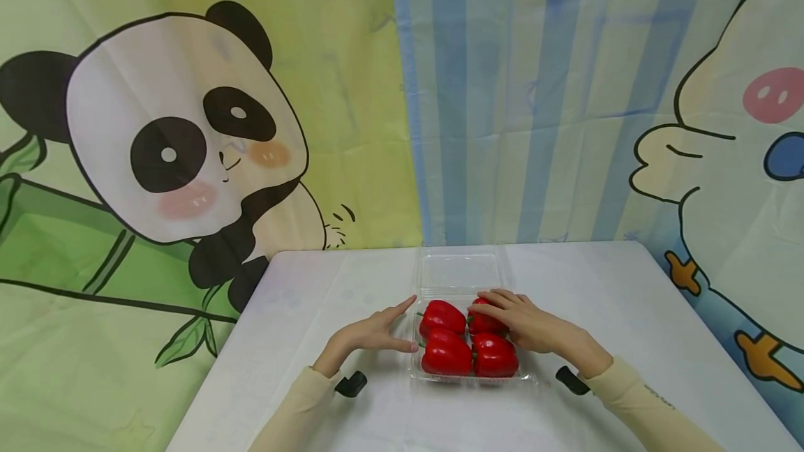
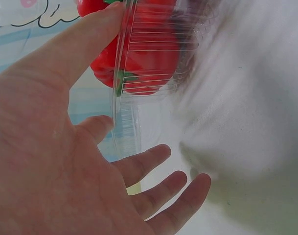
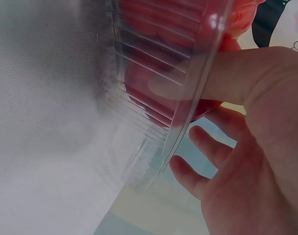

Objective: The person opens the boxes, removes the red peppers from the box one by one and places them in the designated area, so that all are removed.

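A clear plastic clamshell container [image 1: 417, 368] sits with red bell peppers inside, two in front and two behind. My right hand [image 1: 534, 325] holds the back right bell pepper [image 1: 487, 324], fingers over its far side. In the right wrist view its thumb [image 3: 207, 78] lies inside the clear wall, against the pepper. My left hand [image 1: 375, 332] is spread at the container's left side, thumb tip right at the rim beside the front left bell pepper [image 1: 447, 353]. Through the ribbed wall in the left wrist view shows a bell pepper [image 2: 153, 54] with a green stem.
The container's clear lid [image 1: 461, 272] lies folded back toward the far edge of the white table [image 1: 352, 277]. Behind the table hangs a curtain [image 1: 496, 124] with cartoon animals. A black wrist device [image 1: 350, 384] is worn on each arm.
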{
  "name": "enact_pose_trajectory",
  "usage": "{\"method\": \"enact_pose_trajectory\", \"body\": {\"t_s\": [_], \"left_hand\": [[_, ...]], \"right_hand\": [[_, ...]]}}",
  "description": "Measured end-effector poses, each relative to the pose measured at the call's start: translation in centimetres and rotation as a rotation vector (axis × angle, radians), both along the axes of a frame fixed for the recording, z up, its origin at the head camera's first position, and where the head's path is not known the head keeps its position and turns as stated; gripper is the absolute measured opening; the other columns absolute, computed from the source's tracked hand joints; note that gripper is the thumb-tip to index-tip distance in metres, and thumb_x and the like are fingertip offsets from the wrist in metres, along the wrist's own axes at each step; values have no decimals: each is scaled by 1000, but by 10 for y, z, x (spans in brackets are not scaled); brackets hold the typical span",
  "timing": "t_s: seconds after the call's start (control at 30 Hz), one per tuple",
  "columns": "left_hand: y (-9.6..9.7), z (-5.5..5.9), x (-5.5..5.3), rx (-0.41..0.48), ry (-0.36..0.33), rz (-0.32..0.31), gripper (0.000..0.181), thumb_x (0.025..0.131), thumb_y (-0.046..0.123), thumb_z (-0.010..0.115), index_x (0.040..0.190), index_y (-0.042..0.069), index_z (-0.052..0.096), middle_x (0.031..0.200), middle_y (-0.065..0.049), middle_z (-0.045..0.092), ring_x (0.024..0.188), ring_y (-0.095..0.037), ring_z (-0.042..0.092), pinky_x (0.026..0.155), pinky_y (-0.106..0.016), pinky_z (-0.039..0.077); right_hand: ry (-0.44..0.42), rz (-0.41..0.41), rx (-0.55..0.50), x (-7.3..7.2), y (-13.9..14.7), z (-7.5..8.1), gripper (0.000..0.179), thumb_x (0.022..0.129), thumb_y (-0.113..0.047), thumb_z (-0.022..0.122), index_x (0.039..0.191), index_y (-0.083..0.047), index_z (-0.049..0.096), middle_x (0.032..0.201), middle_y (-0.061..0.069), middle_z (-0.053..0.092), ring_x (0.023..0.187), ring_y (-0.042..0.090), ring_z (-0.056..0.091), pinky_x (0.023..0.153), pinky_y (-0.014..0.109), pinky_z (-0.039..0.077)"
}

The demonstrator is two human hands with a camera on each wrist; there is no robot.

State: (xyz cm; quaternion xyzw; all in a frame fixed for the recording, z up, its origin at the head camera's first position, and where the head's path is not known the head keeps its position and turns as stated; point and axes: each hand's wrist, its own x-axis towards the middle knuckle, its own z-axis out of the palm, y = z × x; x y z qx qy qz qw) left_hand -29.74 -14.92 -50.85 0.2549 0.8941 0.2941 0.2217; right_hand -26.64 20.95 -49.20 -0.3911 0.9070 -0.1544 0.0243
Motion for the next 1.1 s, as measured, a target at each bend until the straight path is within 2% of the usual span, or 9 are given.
{"method": "enact_pose_trajectory", "body": {"t_s": [0.37, 0.63, 1.1], "left_hand": [[0, 0, 0, -1, -3, 4, 103, 83, 53, 76, 162, 25, 17, 162, -15, 34, 148, -40, 32, 112, -68, 34], [0, 0, 0, -6, -2, 2, 103, 83, 53, 76, 163, 26, 16, 161, -15, 35, 149, -41, 30, 113, -69, 30], [0, -3, -3, -6, -4, -3, 104, 83, 52, 76, 163, 26, 16, 161, -14, 36, 148, -37, 34, 112, -66, 35]], "right_hand": [[13, 15, -3, -2, 0, 1, 90, 73, 2, 83, 150, -19, 42, 154, 18, 41, 142, 42, 32, 105, 66, 41], [33, 35, -26, 0, 1, 1, 85, 75, 8, 79, 148, -16, 44, 152, 20, 42, 140, 44, 34, 103, 68, 42], [9, 57, -67, -2, 1, 4, 87, 73, 9, 79, 148, -14, 42, 152, 20, 40, 138, 41, 36, 101, 64, 48]]}}
